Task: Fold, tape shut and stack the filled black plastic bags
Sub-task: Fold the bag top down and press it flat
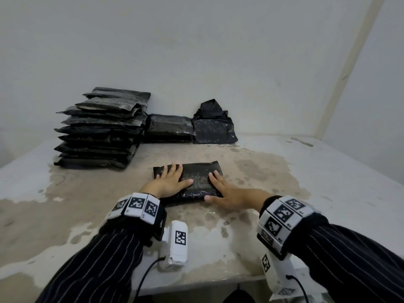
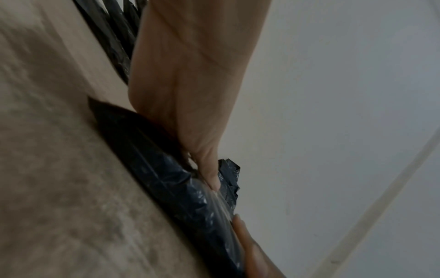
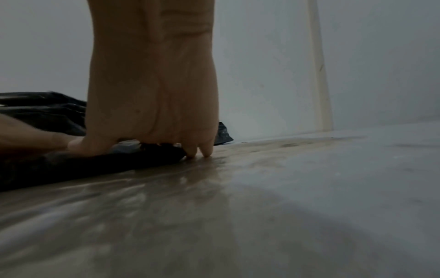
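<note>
From the head view, both hands lie flat on the black bag (image 1: 194, 182), which rests on the stained table (image 1: 251, 226) directly under the fingers. The left hand (image 1: 170, 182) covers the bag's left half, fingers straight and spread toward the far edge. The right hand (image 1: 225, 193) presses the right end, fingers straight, thumb at the near edge. The bag's long axis runs from one hand to the other. The tall stack of finished bags (image 1: 100, 132) stands beyond and left of the left fingers, so that hand seems nearer for the carry.

In the left wrist view, the left thumb (image 2: 212, 175) lies on a shiny strip, probably tape, along the bag's top; nothing is gripped.

In the right wrist view, two right fingertips (image 3: 207, 150) touch the table just past the bag's edge.
</note>
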